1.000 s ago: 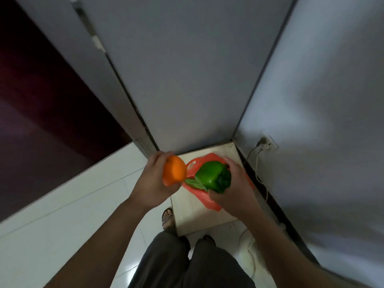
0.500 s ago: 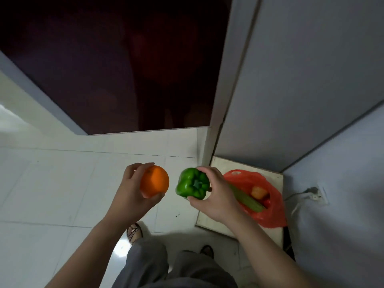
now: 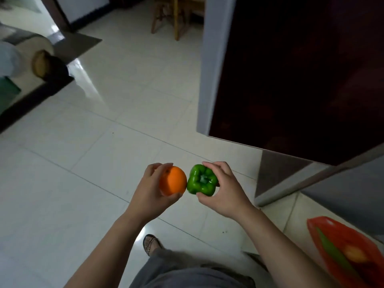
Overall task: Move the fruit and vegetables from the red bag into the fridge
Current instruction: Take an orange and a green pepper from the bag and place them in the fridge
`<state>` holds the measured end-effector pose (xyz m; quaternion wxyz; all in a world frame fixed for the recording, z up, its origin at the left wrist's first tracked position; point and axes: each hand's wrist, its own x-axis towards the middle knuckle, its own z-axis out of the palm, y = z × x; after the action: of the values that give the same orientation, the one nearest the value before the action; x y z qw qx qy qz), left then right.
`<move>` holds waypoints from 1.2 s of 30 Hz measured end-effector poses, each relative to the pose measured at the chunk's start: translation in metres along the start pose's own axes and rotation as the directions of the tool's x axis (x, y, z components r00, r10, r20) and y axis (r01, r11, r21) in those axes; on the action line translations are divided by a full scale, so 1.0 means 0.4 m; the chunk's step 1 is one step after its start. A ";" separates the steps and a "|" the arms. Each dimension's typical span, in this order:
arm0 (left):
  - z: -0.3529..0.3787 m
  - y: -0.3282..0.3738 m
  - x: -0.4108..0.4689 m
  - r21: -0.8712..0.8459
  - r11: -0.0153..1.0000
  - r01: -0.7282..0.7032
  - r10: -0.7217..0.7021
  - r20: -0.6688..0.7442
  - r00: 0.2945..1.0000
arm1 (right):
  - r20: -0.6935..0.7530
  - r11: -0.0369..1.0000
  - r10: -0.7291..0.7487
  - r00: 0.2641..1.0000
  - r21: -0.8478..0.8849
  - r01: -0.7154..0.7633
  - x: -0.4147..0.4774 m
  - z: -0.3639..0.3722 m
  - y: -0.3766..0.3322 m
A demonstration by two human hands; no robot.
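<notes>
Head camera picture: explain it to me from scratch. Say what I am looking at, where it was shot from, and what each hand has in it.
There is no machine here. A person wears a wide-angle camera on the head, aimed forward and down, so you see their own two arms reaching out from the bottom of the picture, with a sandalled foot below.

The left hand grips an orange. The right hand grips a green bell pepper, stem end facing the camera. The two pieces sit side by side, nearly touching, above a pale tiled floor.

At the lower right lies a red bag, open, with a long green vegetable and something yellow-orange inside; it is too blurred to name. The dark opening at the upper right is too dim to see into.
</notes>
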<state>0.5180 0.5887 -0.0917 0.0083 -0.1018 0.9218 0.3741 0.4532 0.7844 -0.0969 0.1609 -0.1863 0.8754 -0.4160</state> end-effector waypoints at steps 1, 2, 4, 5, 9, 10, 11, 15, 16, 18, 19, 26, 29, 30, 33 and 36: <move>-0.050 -0.045 0.018 0.010 1.000 0.005 -0.005 -0.005 1.000 | 0.022 1.000 -0.016 1.000 -0.004 0.016 0.043 0.040 -0.044; -0.099 -0.087 0.034 0.020 1.000 0.009 -0.009 -0.015 1.000 | 0.044 0.999 -0.031 0.999 -0.004 0.031 0.084 0.078 -0.085; -0.197 -0.167 0.061 0.033 0.999 0.023 -0.021 -0.037 0.999 | 0.067 1.000 -0.031 0.997 0.007 0.031 0.167 0.151 -0.165; -0.234 -0.192 0.071 0.036 0.999 0.031 -0.029 -0.052 0.998 | 0.068 1.000 -0.026 0.997 0.013 0.025 0.196 0.174 -0.197; -0.366 -0.278 0.114 0.062 0.997 0.045 -0.040 -0.080 0.996 | 0.065 0.999 -0.033 0.997 0.032 0.031 0.293 0.252 -0.302; -0.389 -0.295 0.128 0.073 0.997 0.040 -0.034 -0.075 0.997 | 0.066 0.998 -0.050 0.997 0.032 0.048 0.313 0.265 -0.320; -0.410 -0.312 0.148 0.082 0.996 0.032 -0.026 -0.072 0.997 | 0.069 0.997 -0.067 0.995 0.029 0.066 0.337 0.277 -0.336; -0.477 -0.361 0.238 0.112 0.994 0.012 -0.004 -0.077 0.997 | 0.095 0.991 -0.135 0.986 -0.015 0.137 0.458 0.293 -0.386; -0.490 -0.370 0.265 0.113 0.994 0.010 -0.002 -0.077 0.997 | 0.094 0.989 -0.146 0.985 -0.022 0.148 0.491 0.295 -0.394; -0.513 -0.387 0.325 0.114 0.993 0.007 0.000 -0.063 0.998 | 0.067 0.989 -0.146 0.987 -0.020 0.148 0.557 0.298 -0.401; -0.522 -0.395 0.359 0.119 0.993 0.004 0.002 -0.051 0.999 | 0.047 0.990 -0.137 0.989 -0.012 0.138 0.590 0.299 -0.398; -0.581 -0.412 0.700 0.133 0.988 -0.075 0.073 0.021 0.997 | -0.092 0.999 -0.031 0.995 0.031 0.034 0.855 0.251 -0.367; -0.584 -0.387 0.865 0.141 0.977 -0.161 0.146 0.112 0.983 | -0.159 0.999 -0.004 0.987 0.031 0.009 0.963 0.190 -0.358; -0.584 -0.376 0.916 0.136 0.971 -0.196 0.178 0.135 0.975 | -0.180 1.000 0.005 0.984 0.031 0.000 0.995 0.168 -0.354; -0.584 -0.341 1.056 0.107 0.957 -0.270 0.251 0.163 0.954 | -0.244 0.999 0.049 0.969 0.036 -0.041 1.078 0.106 -0.340; -0.569 -0.301 1.176 0.066 0.944 -0.323 0.304 0.203 0.931 | -0.310 0.994 0.106 0.945 0.068 -0.089 1.141 0.051 -0.318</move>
<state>0.0948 0.2617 -0.0536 0.0415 0.0834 0.9383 0.3330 0.0857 0.4864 -0.0668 0.0452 -0.0702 0.8865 -0.4552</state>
